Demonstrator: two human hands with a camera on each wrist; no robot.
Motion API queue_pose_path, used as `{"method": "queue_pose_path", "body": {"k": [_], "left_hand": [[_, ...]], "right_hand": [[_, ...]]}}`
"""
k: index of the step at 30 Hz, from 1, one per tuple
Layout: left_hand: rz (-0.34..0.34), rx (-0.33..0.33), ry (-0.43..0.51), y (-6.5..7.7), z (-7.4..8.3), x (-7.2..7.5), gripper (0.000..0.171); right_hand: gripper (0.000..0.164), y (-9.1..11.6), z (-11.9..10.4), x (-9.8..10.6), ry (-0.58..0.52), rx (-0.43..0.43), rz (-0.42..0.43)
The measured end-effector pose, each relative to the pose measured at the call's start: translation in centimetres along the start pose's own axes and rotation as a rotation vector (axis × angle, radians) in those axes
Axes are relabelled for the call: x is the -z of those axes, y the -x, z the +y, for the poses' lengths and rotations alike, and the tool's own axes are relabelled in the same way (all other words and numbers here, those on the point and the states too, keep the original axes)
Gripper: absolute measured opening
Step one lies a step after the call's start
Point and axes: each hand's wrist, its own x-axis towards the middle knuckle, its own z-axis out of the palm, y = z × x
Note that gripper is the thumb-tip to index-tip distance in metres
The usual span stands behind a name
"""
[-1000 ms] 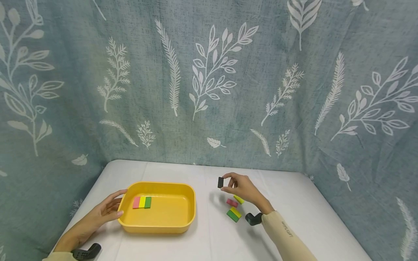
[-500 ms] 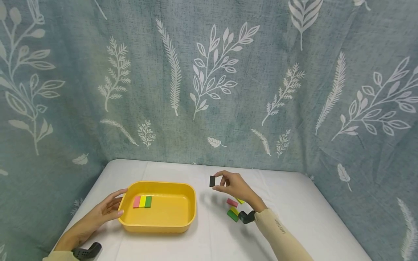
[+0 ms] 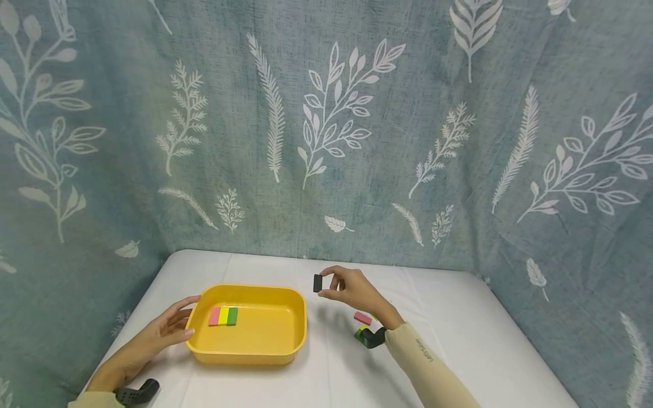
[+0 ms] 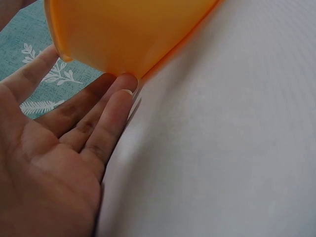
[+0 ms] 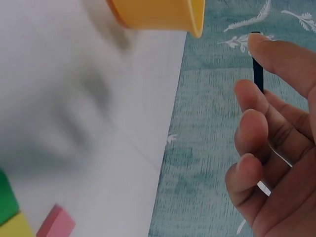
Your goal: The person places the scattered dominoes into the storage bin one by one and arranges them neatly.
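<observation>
In the head view my right hand (image 3: 352, 290) pinches a small black rectangular block (image 3: 318, 283) between thumb and fingertips. It is held above the table, just right of a yellow tray (image 3: 245, 358). The right wrist view shows the black block (image 5: 258, 74) edge-on. My left hand (image 3: 164, 330) touches the tray's left side with relaxed, spread fingers, its fingertips against the wall in the left wrist view. A pink block (image 3: 214, 317), a yellow block (image 3: 223, 316) and a green block (image 3: 232, 317) lie side by side inside the tray, toward its far left.
On the white table (image 3: 459, 340) by my right wrist lie a pink block (image 3: 363, 318), a green block (image 5: 5, 197) and a yellow block (image 5: 17, 227), partly covered by the wrist device (image 3: 374, 338) in the head view. A leaf-patterned curtain (image 3: 285, 226) surrounds the table.
My right hand has moved left toward the tray, carrying the black block. Its forearm now covers more of the loose blocks. The left hand and the tray have stayed in place.
</observation>
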Motion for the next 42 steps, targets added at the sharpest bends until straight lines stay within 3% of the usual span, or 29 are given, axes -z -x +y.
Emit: {"method": "queue_pose_path", "body": {"k": [20, 42], "left_hand": [[0.002, -0.006, -0.010, -0.2, -0.2, 0.1, 0.084], [-0.003, -0.008, 0.009, 0.1, 0.2, 0.0, 0.082]], "right_hand": [[0.047, -2.7, -2.9, -3.1, -0.012, 0.070, -0.067], [0.048, -5.7, -5.5, -6.0, 0.045, 0.068, -0.169]]}}
